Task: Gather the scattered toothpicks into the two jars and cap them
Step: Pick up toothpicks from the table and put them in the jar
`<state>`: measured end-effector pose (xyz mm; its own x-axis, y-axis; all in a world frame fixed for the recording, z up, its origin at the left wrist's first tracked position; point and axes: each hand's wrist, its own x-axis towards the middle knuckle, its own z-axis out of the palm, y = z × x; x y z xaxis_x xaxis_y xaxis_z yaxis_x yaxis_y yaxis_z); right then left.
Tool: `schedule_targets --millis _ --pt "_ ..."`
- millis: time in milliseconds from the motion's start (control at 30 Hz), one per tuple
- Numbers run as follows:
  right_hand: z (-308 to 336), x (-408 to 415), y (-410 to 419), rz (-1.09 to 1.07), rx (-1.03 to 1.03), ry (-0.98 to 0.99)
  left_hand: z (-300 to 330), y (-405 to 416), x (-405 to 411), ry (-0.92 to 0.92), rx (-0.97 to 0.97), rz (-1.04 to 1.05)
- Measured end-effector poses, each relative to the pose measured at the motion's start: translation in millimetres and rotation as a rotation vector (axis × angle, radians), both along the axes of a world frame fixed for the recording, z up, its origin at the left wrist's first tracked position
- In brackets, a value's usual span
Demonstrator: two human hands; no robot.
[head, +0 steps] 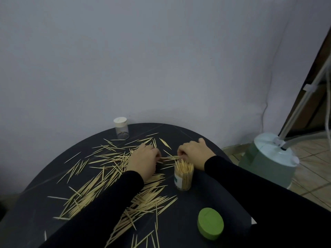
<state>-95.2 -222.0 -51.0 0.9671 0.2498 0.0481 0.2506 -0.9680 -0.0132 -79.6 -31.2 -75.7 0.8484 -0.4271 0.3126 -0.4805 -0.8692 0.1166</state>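
A round table with a dark, matte top stands against a pale, smooth wall. Thin wooden toothpicks, pale yellow and pointed at the ends, lie scattered over the left and middle of it, thickest in a loose drift under the person's left forearm.

The left hand rests knuckles-up on the table, fingers curled down and inward; a few sticks poke out toward the right from under its fingertips, so it seems to pinch them, though the fingertips themselves are hidden. The right hand lies just across from it, fingers curled onto the same small bundle of sticks lying between the two hands, thumb raised behind. Both arms wear black sleeves.

Just in front of the right wrist stands an open clear jar, a plastic cylinder with a white-and-green label, packed with upright toothpicks bristling above its rim. Its green lid, a thick round disc, lies near the table's front edge, well apart from it.

At the far edge stands a second clear jar with a white cap on; only a stick or two shows inside.

On the tiled floor to the right sits a grey-green appliance base with a pole rising out of view.
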Motion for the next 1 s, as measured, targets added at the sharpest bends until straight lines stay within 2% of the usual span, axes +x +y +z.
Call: schedule_targets --millis 200,400,467,600,667,733,867,1000 --pt "9.7 -13.8 -11.8 -0.096 0.223 -0.102 7.2 -1.7 -8.5 0.031 -0.163 0.046" --pt "17.0 -28.7 -12.8 -0.114 0.331 -0.070 11.5 -1.4 -17.4 0.093 -0.167 0.071" --pt "16.5 -32.0 -13.6 -0.122 0.400 -0.070 16.4 -4.6 -21.7 0.159 -0.370 0.075" --pt "21.0 -37.8 -15.7 -0.086 0.706 -0.064 37.0 -15.4 -33.5 0.242 -0.911 -0.003" --pt "25.3 -42.5 -17.1 -0.019 0.820 -0.055 46.9 -21.2 -42.7 0.291 -1.100 -0.078" --pt "27.9 -47.5 -19.7 0.031 0.873 -0.036 48.2 -26.7 -50.0 0.362 -1.209 -0.141" --pt "26.7 -54.9 -22.8 0.054 0.841 0.037 34.7 -34.5 -57.6 0.468 -1.174 -0.176" --pt "22.5 -55.1 -24.3 0.063 0.782 0.105 21.2 -32.8 -55.8 0.456 -1.042 -0.149"
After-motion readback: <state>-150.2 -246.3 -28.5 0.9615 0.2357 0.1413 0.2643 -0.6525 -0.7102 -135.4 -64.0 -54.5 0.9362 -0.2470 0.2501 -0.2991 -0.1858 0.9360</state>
